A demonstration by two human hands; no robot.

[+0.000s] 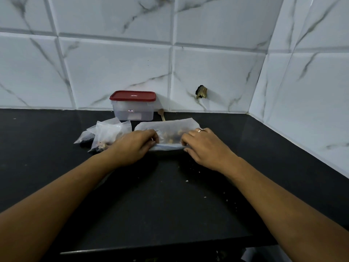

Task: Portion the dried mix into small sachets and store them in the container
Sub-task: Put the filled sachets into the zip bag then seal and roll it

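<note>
Translucent sachet (170,125) of dried mix (171,136) is lying on the black counter (170,195). My left hand (136,146) and right hand (204,146) are each pinching its near edge. I'm judging that an even, tight fold is needed. Filled sachets (107,133) are crowding my left, the lidded container (133,108) is sitting behind, and free room is lying toward me.

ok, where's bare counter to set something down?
Free: counter right of the right hand out to the side wall; left of the bags; the broad near patch this side of the sachet, only crumbs. Crowded: behind the left hand, where bags, container and spoon bunch together.
</note>
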